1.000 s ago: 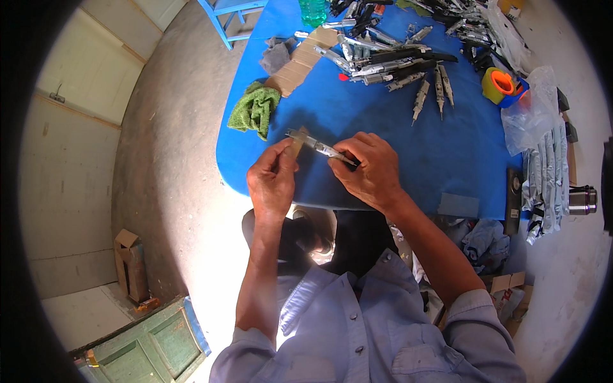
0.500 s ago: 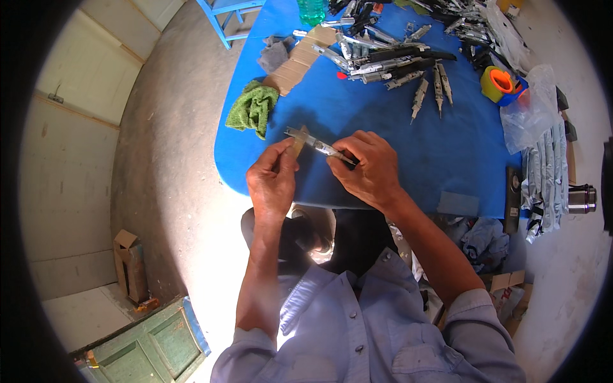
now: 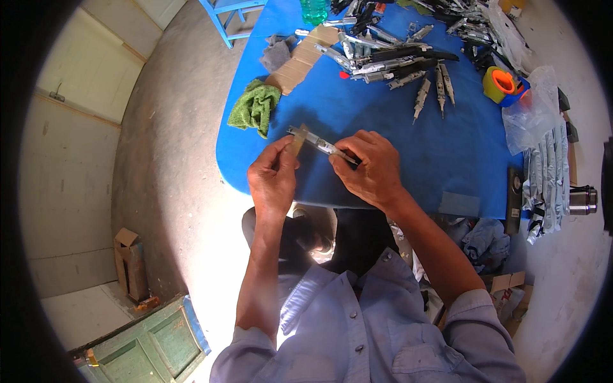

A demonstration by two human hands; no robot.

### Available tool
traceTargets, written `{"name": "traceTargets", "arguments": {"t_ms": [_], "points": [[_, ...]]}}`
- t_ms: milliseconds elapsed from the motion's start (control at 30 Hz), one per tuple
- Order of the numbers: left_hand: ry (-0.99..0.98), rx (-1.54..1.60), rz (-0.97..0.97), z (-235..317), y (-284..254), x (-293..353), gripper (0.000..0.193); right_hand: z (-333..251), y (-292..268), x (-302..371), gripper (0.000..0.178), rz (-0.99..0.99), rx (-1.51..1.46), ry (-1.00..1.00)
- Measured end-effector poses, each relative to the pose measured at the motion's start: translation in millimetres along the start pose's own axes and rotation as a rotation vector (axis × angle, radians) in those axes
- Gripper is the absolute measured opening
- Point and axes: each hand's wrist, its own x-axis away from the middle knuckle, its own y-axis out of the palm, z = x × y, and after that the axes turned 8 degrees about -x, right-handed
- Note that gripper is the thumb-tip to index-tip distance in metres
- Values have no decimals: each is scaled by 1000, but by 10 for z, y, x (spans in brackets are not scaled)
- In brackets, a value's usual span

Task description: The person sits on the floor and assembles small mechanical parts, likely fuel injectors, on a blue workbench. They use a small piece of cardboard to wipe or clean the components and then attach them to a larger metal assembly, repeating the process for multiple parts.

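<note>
Over the near left part of the blue-covered table, my right hand (image 3: pixel 370 165) grips one end of a slim silver, pen-like metal part (image 3: pixel 320 143). The part slants up to the left. My left hand (image 3: pixel 274 172) pinches a short yellow-brown strip (image 3: pixel 297 142) between thumb and fingers. That strip lies across the far end of the silver part and seems to touch it; whether it is tape, card or abrasive paper I cannot tell. Closest to my left hand on the table is a crumpled green cloth (image 3: pixel 254 110).
A pile of similar silver and black parts (image 3: pixel 389 60) covers the far table, with a few loose ones (image 3: pixel 440 92) nearer. Brown cardboard (image 3: pixel 303 60) and a grey rag (image 3: pixel 277 54) lie left. Tape rolls (image 3: pixel 502 82), a clear plastic bag (image 3: pixel 533 105) and a metal flask (image 3: pixel 581 200) are right.
Almost nothing differs. Both hands keep the same grip, and the whole view has shifted very slightly.
</note>
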Motion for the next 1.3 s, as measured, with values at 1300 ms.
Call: {"name": "traceTargets", "arguments": {"t_ms": [1300], "points": [[16,5,51,9,39,12,19,-5,11,4,15,11,9,-8]]}}
